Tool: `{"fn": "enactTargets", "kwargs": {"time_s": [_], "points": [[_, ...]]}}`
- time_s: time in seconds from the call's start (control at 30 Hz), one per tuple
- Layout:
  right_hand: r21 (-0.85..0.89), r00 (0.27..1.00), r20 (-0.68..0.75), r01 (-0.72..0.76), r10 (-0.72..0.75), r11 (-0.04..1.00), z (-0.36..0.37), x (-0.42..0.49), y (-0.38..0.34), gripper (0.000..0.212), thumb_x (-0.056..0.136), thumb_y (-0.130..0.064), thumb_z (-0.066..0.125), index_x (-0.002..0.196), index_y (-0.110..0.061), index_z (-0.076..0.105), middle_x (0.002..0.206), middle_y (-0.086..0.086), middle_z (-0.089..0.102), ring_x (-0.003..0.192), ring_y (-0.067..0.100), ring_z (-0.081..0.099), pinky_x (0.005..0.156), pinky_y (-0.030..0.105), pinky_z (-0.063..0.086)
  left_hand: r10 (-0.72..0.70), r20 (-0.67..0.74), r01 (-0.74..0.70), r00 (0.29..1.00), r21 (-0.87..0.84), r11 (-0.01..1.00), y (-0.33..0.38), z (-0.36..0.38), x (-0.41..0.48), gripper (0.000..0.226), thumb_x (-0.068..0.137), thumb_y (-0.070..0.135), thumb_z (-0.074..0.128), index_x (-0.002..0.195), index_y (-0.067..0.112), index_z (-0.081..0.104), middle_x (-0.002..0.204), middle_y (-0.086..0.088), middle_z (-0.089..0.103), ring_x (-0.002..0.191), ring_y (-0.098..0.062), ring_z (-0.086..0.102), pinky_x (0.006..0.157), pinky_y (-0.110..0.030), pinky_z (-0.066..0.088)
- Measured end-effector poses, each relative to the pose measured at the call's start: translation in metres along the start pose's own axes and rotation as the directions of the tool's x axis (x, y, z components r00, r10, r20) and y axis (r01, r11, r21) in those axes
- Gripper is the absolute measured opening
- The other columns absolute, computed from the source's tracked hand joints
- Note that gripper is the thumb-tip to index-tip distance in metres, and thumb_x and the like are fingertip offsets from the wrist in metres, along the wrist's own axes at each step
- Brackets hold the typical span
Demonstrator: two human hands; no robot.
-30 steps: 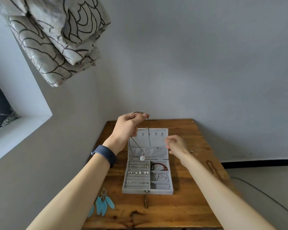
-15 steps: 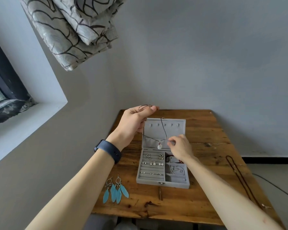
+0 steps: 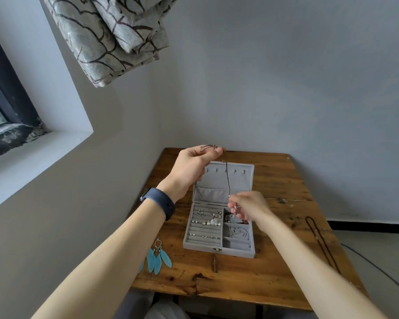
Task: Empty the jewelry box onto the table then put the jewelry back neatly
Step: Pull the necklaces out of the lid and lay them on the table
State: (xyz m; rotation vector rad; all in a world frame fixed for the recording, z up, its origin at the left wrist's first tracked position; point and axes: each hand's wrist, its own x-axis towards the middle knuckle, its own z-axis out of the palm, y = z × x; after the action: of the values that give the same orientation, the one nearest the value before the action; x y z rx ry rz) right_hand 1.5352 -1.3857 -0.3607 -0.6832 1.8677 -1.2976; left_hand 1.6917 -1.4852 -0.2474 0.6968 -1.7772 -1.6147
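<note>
If judged by the well-filled box, early in the emptying. Below both sets of fingers, on the table [image 3: 274,180]: open jewelry box [image 3: 217,247], lid upright, rings and studs in the rows.

Left hand [image 3: 191,168] raised above the lid, fingertips [image 3: 213,150] pinched tight on the top of a thin cord necklace [image 3: 227,178]. Right hand [image 3: 249,204] lower, over the right-hand compartments, fingers curled and pinching the cord's lower run beside a small metal piece [image 3: 235,207], perhaps the clasp.

Strung between the two pinches, hanging slack in front of the lid. Probably very light and limp, quick to tangle or snag on the lid hooks. Best taken by the cord at two well-apart spots, never by the pendant alone. Lift clear of the lid before swinging aside.

Left of the box, well away from the fingers: blue feather earrings [image 3: 158,259]. Left of the right fingers, low over the ring rows: small white pendant [image 3: 213,221]; cannot tell whether hanging or resting.
</note>
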Motion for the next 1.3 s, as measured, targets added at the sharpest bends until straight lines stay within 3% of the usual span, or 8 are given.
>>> {"fn": "enactTargets", "kwargs": {"time_s": [0.27, 0.47, 0.67, 0.8, 0.93, 1.03, 1.17, 1.3], "points": [[0.493, 0.966, 0.246, -0.196, 0.081, 0.848, 0.022, -0.018, -0.002, 0.026, 0.095, -0.002, 0.057, 0.121, 0.000, 0.061, 0.113, 0.014, 0.072, 0.105, 0.024, 0.069, 0.094, 0.033, 0.054, -0.027, 0.033, 0.024, 0.999, 0.083, 0.996, -0.011, 0.020, -0.008, 0.032, 0.091, 0.032, 0.072, 0.101, 0.001, 0.074, 0.052, 0.019, 0.045, 0.047, -0.007, 0.029, 0.044, -0.020, 0.027], [0.418, 0.987, 0.146, -0.120, 0.064, 0.901, 0.032, -0.011, -0.007, 0.073, 0.090, 0.013, 0.045, 0.155, -0.006, 0.019, 0.162, 0.007, 0.021, 0.150, 0.024, 0.020, 0.123, 0.044, 0.017, -0.038, 0.036, 0.034, 0.999, 0.108, 0.994, -0.008, 0.023, -0.015, 0.027, 0.091, 0.031, 0.072, 0.103, 0.007, 0.077, 0.051, 0.022, 0.053, 0.047, -0.006, 0.032, 0.044, -0.019, 0.028], [0.240, 0.992, 0.124, -0.061, 0.031, 0.969, 0.022, -0.015, -0.007, 0.049, 0.091, 0.004, 0.049, 0.137, -0.011, 0.048, 0.147, 0.000, 0.046, 0.140, 0.019, 0.038, 0.120, 0.044, 0.026, -0.039, 0.020, 0.037, 0.999, 0.089, 0.995, -0.003, 0.016, -0.015, 0.021, 0.091, 0.030, 0.072, 0.094, 0.010, 0.076, 0.052, 0.019, 0.049, 0.049, -0.010, 0.028, 0.045, -0.022, 0.025], [0.241, 0.994, 0.057, 0.079, -0.096, 0.967, 0.008, -0.032, -0.002, 0.020, 0.095, -0.013, 0.063, 0.114, -0.012, 0.069, 0.104, 0.004, 0.075, 0.093, 0.015, 0.072, 0.090, 0.032, 0.054, -0.052, -0.003, 0.052, 0.999, 0.084, 0.995, 0.004, 0.014, -0.010, 0.024, 0.092, 0.031, 0.071, 0.098, 0.008, 0.076, 0.062, 0.008, 0.045, 0.047, -0.010, 0.030, 0.044, -0.021, 0.024], [0.125, 0.977, -0.170, 0.155, -0.133, 0.980, 0.001, -0.045, 0.013, 0.035, 0.084, -0.038, 0.075, 0.083, -0.007, 0.060, 0.067, 0.001, 0.057, 0.060, 0.015, 0.051, 0.063, 0.031, 0.046, -0.045, 0.028, 0.043, 0.999, 0.094, 0.995, 0.018, 0.018, -0.007, 0.019, 0.094, 0.030, 0.068, 0.095, 0.013, 0.075, 0.072, 0.003, 0.058, 0.050, -0.011, 0.045, 0.046, -0.021, 0.034], [0.086, 0.971, -0.201, 0.150, -0.130, 0.985, 0.002, -0.053, 0.017, 0.049, 0.078, -0.056, 0.074, 0.091, -0.014, 0.053, 0.087, -0.004, 0.056, 0.078, 0.014, 0.054, 0.077, 0.032, 0.048, -0.073, 0.106, 0.070, 0.992, 0.033, 0.997, 0.027, 0.027, -0.008, 0.021, 0.095, 0.026, 0.066, 0.105, 0.010, 0.073, 0.077, 0.001, 0.064, 0.055, -0.014, 0.050, 0.052, -0.023, 0.039], [0.025, 0.977, 0.074, 0.199, -0.201, 0.980, 0.010, -0.065, 0.008, 0.062, 0.087, -0.064, 0.058, 0.141, -0.034, 0.047, 0.141, -0.018, 0.047, 0.130, 0.004, 0.044, 0.110, 0.036, 0.034, -0.080, 0.195, 0.082, 0.978, -0.002, 0.997, 0.035, 0.040, -0.010, 0.019, 0.097, 0.024, 0.062, 0.106, 0.011, 0.072, 0.082, -0.001, 0.068, 0.062, -0.017, 0.055, 0.061, -0.026, 0.047], [-0.018, 0.951, 0.245, 0.201, -0.190, 0.979, 0.010, -0.076, 0.010, 0.037, 0.100, -0.051, 0.045, 0.108, -0.029, 0.073, 0.121, -0.025, 0.063, 0.117, -0.011, 0.048, 0.100, 0.024, 0.031, -0.062, 0.188, 0.074, 0.980, -0.056, 0.996, 0.042, 0.042, -0.007, 0.020, 0.097, 0.027, 0.062, 0.107, 0.012, 0.071, 0.089, 0.000, 0.071, 0.067, -0.017, 0.061, 0.068, -0.028, 0.051]]}}
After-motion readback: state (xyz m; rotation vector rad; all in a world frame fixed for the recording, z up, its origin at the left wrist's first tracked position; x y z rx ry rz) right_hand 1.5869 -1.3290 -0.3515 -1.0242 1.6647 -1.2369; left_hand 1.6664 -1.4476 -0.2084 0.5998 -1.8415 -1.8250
